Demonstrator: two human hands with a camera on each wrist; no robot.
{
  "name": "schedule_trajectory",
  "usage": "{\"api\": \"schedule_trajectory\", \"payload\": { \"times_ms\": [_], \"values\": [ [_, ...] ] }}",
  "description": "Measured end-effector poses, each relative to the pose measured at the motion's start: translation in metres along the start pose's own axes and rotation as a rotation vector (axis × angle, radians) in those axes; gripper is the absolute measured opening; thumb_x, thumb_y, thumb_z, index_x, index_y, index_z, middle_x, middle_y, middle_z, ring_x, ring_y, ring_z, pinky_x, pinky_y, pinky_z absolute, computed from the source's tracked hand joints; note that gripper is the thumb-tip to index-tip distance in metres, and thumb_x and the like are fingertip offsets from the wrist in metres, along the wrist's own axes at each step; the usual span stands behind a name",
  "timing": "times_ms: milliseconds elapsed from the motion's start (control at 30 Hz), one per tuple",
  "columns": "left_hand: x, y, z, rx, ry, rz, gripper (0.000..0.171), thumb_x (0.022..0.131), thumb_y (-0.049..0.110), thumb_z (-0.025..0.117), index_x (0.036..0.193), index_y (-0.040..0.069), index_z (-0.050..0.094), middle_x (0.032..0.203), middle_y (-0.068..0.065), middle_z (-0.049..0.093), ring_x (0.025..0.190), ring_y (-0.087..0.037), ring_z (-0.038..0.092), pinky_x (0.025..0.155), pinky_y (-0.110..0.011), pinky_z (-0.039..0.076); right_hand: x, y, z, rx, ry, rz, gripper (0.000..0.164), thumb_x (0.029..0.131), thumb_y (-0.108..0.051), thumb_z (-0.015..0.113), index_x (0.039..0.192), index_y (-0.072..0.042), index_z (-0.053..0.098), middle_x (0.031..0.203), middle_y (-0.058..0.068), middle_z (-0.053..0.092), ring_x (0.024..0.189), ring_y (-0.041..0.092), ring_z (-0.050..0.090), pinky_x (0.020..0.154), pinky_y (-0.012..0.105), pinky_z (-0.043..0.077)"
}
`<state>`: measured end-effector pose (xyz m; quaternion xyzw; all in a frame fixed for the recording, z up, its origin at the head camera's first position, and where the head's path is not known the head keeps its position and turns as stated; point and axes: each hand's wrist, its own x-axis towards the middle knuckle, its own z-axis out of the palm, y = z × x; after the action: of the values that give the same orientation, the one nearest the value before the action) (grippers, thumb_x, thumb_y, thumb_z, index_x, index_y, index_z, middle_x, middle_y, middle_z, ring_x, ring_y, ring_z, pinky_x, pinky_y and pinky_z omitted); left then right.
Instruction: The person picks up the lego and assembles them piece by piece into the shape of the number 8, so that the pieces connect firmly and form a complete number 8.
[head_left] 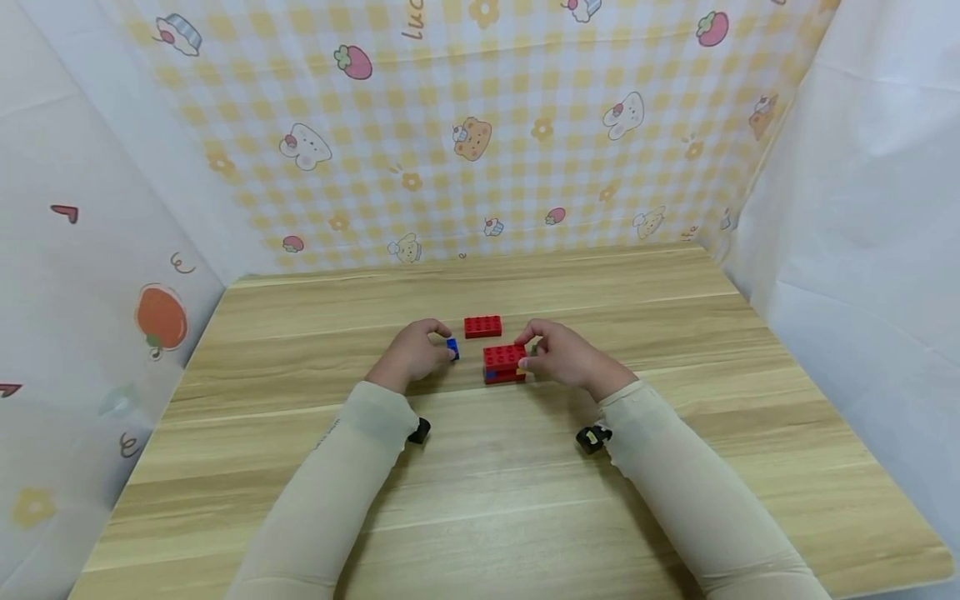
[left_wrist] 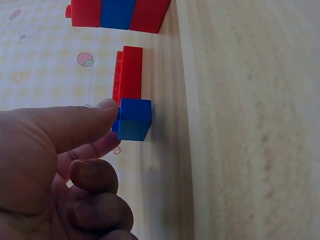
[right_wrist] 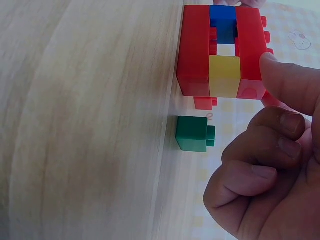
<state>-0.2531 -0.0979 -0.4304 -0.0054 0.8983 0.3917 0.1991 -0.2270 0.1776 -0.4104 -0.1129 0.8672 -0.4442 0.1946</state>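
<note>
My left hand (head_left: 418, 354) pinches a small blue brick (left_wrist: 135, 119) between thumb and index finger, low over the table. The other fingers of that hand are curled in. To the right stands a stack of bricks: a red brick (right_wrist: 194, 55) at the bottom, a blue brick (right_wrist: 223, 24) and a yellow brick (right_wrist: 224, 76) between, and a red brick (head_left: 504, 357) on top. With thumb and index finger my right hand (head_left: 566, 358) holds the top red brick at its right end. Part of the index finger is hidden behind it.
Behind the stack lies a loose red brick (head_left: 482, 327), studs up. A green brick (right_wrist: 192, 134) sits beside the stack, mostly covered by the right hand in the head view. The wooden table (head_left: 480, 500) ends at a patterned cloth (head_left: 480, 100).
</note>
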Motion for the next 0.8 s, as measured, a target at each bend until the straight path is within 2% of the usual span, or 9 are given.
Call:
{"api": "schedule_trajectory", "payload": {
  "times_ms": [67,167,267,367,500,600,800],
  "values": [
    [0.0007,0.0002,0.0007,0.007,0.004,-0.004,0.037,0.104,0.025,0.068,0.139,0.017,0.061,0.133,-0.013,0.060,0.091,-0.026,0.054,0.080,-0.039,0.045,0.0000,-0.0002,0.0002,0.000,-0.001,-0.002,0.024,0.099,-0.010,0.074,0.121,-0.009,0.063,0.065,-0.001,0.046,0.059,0.014,0.043,0.059,0.027,0.040],
    [0.0012,0.0003,0.0018,0.024,0.011,-0.001,0.037,0.103,0.024,0.069,0.138,0.016,0.062,0.142,-0.014,0.058,0.104,-0.029,0.054,0.094,-0.046,0.047,-0.0005,-0.0010,0.0004,-0.003,0.001,-0.003,0.024,0.099,-0.010,0.074,0.121,-0.010,0.064,0.065,-0.001,0.046,0.059,0.015,0.042,0.058,0.027,0.039],
    [0.0017,0.0006,0.0032,0.037,0.018,0.006,0.036,0.102,0.023,0.070,0.136,0.015,0.063,0.152,-0.015,0.053,0.120,-0.033,0.052,0.110,-0.054,0.043,-0.0008,-0.0013,0.0005,-0.001,0.002,-0.001,0.024,0.099,-0.011,0.074,0.121,-0.010,0.064,0.065,-0.001,0.046,0.059,0.015,0.042,0.058,0.028,0.039],
    [0.0019,0.0011,0.0042,0.042,0.021,0.007,0.035,0.102,0.022,0.070,0.135,0.014,0.063,0.156,-0.016,0.050,0.128,-0.034,0.050,0.116,-0.058,0.039,-0.0008,-0.0007,0.0005,0.003,0.000,0.000,0.025,0.099,-0.011,0.074,0.122,-0.011,0.064,0.064,-0.001,0.045,0.058,0.015,0.042,0.058,0.028,0.040],
    [0.0016,0.0021,0.0047,0.044,0.025,0.006,0.034,0.102,0.022,0.071,0.134,0.014,0.064,0.155,-0.015,0.051,0.130,-0.035,0.050,0.116,-0.058,0.040,-0.0011,-0.0006,0.0006,0.007,-0.003,-0.002,0.025,0.099,-0.011,0.074,0.122,-0.011,0.064,0.063,-0.001,0.045,0.058,0.015,0.041,0.058,0.028,0.039],
    [0.0018,0.0026,0.0048,0.046,0.028,0.004,0.033,0.102,0.022,0.070,0.133,0.014,0.064,0.153,-0.015,0.052,0.125,-0.034,0.051,0.112,-0.055,0.042,-0.0012,-0.0007,0.0004,0.004,-0.002,-0.002,0.025,0.099,-0.012,0.074,0.122,-0.011,0.064,0.064,-0.001,0.044,0.058,0.015,0.041,0.058,0.028,0.039],
    [0.0018,0.0050,0.0038,0.053,0.033,0.008,0.033,0.102,0.023,0.070,0.134,0.015,0.064,0.142,-0.013,0.057,0.105,-0.031,0.054,0.090,-0.043,0.046,-0.0021,-0.0015,-0.0002,-0.008,0.003,0.002,0.025,0.100,-0.012,0.074,0.122,-0.011,0.064,0.065,0.000,0.045,0.059,0.015,0.042,0.059,0.029,0.040]
  ]
}}
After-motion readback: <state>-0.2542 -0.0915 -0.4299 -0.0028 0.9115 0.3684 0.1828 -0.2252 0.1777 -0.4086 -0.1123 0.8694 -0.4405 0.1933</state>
